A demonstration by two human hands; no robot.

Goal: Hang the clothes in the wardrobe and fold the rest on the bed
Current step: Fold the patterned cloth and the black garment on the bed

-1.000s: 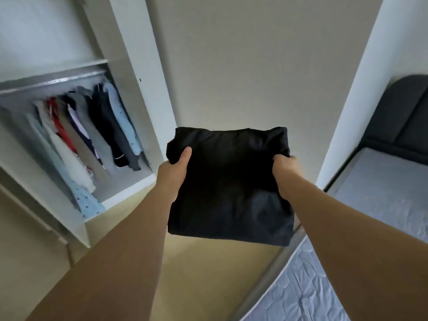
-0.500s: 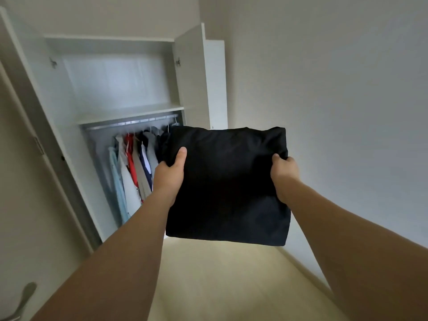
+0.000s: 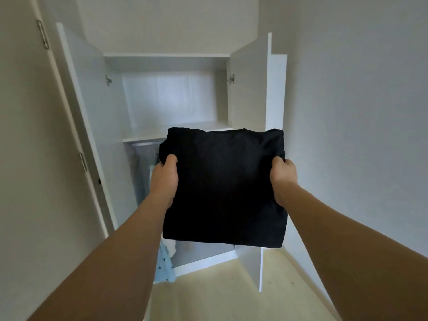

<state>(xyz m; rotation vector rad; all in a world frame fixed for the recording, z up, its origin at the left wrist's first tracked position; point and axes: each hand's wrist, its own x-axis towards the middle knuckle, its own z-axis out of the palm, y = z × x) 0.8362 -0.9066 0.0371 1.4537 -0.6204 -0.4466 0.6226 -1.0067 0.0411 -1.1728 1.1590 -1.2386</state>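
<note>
**Folded garment held up before the open wardrobe**

The black folded garment (image 3: 223, 186) is held in front of the white open wardrobe (image 3: 173, 98), between the left hand (image 3: 165, 179) at its left edge and the right hand (image 3: 283, 178) at its right edge. Behind its top edge lies the white upper shelf (image 3: 176, 132), with the metal hanging rail (image 3: 143, 143) just below. A pale blue patterned garment (image 3: 164, 265) hangs in the lower compartment, below and left of the folded garment. The left door (image 3: 88, 107) and right door (image 3: 249, 89) stand open to either side. The pale wooden floor (image 3: 220, 293) lies beneath.
</note>
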